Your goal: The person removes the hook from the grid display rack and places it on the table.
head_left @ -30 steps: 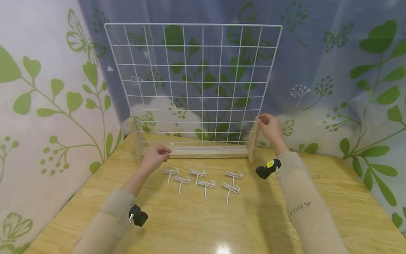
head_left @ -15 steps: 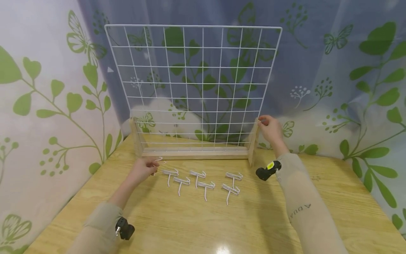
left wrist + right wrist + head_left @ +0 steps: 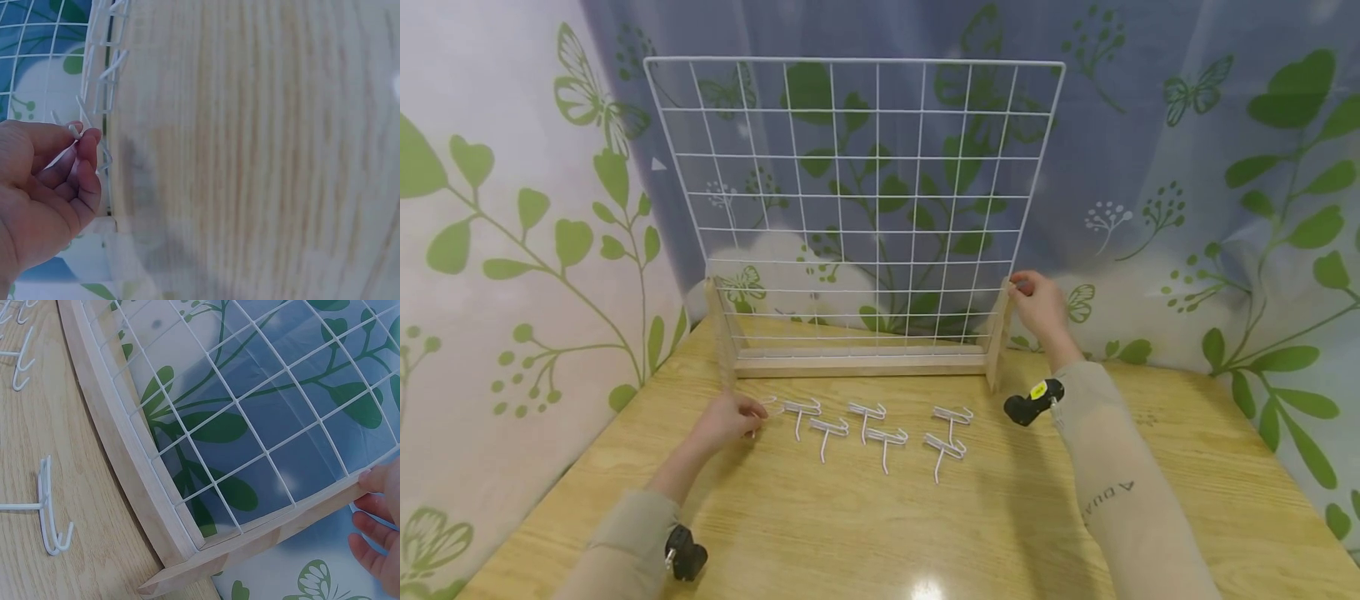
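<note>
My left hand [image 3: 724,423] pinches a white wire hook [image 3: 74,132] between thumb and forefinger, close over the table at the left of the other hooks. Its two curved prongs point away from the fingertips. My right hand [image 3: 1041,307] holds the upper end of the right wooden side piece [image 3: 265,532] of a stand, with the thumb on its edge and the fingers on the outer side. A white wire grid [image 3: 877,197] stands upright in that stand, its lower edge at the wooden base beam [image 3: 861,365].
Several more white wire hooks [image 3: 886,437] lie in loose pairs on the wood-grain table [image 3: 865,525], in front of the stand. Close behind the grid hangs a leaf-patterned curtain [image 3: 1187,167], and a similar one [image 3: 512,225] runs along the left side.
My left hand, with the hook in it, has drawn back from the grid's lower left, moving left and toward me. The right hand stays on the side piece.
</note>
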`<state>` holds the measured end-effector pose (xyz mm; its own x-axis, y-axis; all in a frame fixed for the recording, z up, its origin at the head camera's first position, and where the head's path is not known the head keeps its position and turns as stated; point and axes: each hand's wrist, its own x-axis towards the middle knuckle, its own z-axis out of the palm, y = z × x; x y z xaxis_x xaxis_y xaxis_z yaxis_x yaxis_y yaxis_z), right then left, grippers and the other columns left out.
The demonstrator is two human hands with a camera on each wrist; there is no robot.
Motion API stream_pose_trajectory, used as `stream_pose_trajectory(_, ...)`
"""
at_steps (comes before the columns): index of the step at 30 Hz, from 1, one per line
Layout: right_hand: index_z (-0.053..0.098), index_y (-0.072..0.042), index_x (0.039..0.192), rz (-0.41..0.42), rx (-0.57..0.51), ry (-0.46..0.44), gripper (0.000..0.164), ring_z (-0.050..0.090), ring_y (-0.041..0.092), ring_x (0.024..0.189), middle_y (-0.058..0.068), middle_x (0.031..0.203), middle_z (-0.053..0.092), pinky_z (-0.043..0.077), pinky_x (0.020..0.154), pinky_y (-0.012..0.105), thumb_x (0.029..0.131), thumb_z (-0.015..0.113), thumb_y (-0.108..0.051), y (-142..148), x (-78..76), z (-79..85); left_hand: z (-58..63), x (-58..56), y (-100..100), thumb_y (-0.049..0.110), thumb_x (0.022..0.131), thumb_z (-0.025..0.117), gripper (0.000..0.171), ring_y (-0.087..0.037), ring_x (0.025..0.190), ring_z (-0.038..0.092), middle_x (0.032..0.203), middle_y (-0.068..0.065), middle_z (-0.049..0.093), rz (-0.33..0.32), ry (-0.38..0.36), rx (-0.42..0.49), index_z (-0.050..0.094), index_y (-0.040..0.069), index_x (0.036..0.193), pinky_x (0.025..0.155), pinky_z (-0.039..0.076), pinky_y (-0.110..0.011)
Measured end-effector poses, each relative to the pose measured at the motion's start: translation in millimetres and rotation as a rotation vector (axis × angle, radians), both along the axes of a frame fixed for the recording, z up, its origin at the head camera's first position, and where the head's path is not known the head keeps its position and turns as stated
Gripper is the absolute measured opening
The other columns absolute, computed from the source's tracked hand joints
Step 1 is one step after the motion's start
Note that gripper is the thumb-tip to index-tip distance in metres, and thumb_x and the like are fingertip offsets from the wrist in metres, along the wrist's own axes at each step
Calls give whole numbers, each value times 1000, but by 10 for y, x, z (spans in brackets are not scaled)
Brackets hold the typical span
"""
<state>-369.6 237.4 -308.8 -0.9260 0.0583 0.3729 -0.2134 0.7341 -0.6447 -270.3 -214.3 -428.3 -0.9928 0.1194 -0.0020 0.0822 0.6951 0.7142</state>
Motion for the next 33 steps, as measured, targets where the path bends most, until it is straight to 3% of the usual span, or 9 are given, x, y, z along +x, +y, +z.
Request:
stream_pose_trajectory(12,57,0,118,-1,-4,-14,28,54,36,89,23,104,59,42,74,44,94,50,-12,-5,-5,-19,-119,33,12,-1,82,61,9,-15,58,54,67,-7,60,19,-12,8,62,-7,88,52,43,-26)
stream_pose_trajectory(23,56,0,119,-7,9,-29,29,55,34,87,21,103,60,41,72,42,94,50,-13,-34,-10,-21,-125,81,14,-1,81,61,15,-16,64,55,75,-8,61,46,-8,3,62,-9,94,57,45,-28)
stream_pose_trajectory(33,56,-1,120,-18,1,-24,29,54,33,87,20,103,58,40,69,38,95,48,-12,-8,-32,-27,-117,42,40,1,81,62,13,-15,62,53,71,-7,59,51,-10,-16,63,-7,91,57,45,-27)
